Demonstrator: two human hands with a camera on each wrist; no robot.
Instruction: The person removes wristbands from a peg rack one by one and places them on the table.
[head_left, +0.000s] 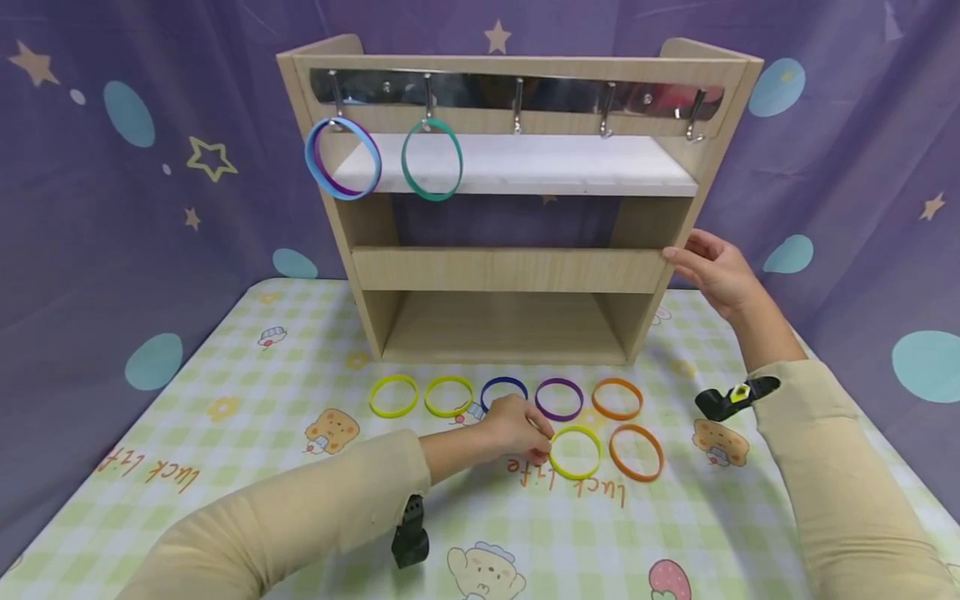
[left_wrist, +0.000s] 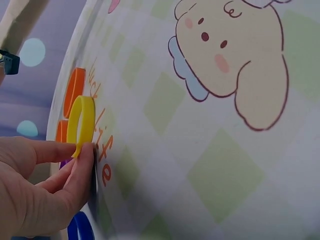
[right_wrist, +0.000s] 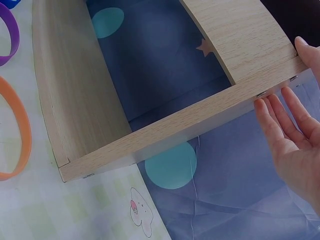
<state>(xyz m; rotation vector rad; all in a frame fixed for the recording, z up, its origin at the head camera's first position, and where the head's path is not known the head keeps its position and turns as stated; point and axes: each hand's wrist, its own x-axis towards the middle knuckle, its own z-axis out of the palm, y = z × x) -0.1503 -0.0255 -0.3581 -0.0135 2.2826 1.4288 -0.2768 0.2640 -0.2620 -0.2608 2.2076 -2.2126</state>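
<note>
My left hand (head_left: pixel 517 427) pinches the edge of a yellow silicone wristband (left_wrist: pixel 88 117) between thumb and fingers, low over the tablecloth. My right hand (head_left: pixel 712 271) grips the right side panel of a wooden shelf (right_wrist: pixel 165 132), thumb at the front edge and fingers along the outer face. Across the shelf's top runs a metal hook rail (head_left: pixel 480 87). A light blue wristband (head_left: pixel 311 167) and a purple one hang together on its leftmost hook, and a green wristband (head_left: pixel 460 162) hangs on the one beside it.
In a row before the shelf lie two yellow-green wristbands, a blue wristband (head_left: pixel 504 380), a purple wristband (head_left: pixel 559 417) and an orange wristband (head_left: pixel 617 417). A second orange wristband (head_left: pixel 637 478) lies right of the pinched one. Behind the shelf hangs a purple curtain (head_left: pixel 187 75).
</note>
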